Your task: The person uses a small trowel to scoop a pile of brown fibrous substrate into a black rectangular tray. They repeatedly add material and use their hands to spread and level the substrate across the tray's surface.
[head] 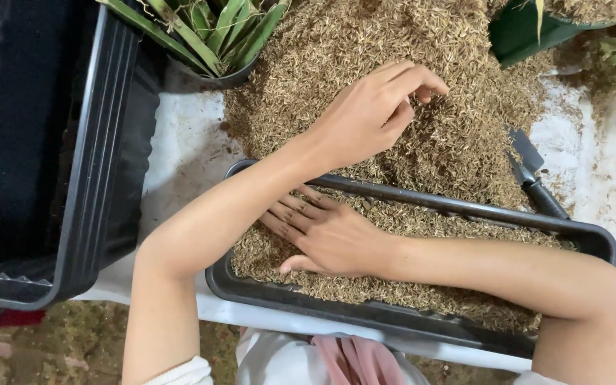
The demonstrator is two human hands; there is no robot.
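My arms are crossed. My left hand reaches over to a large heap of tan dry husks on the white sheet, its fingers curled down and gathering husks at the fingertips. My right hand lies flat, palm down and fingers spread, on the husks filling a long black rectangular tray. My left forearm passes just above the right hand's fingers. The tray sits right in front of me, with the heap touching its far rim.
A big empty black tub stands at the left. A potted plant with long green leaves is at the back. A small dark trowel lies right of the heap. Another green pot and plant sit at the back right.
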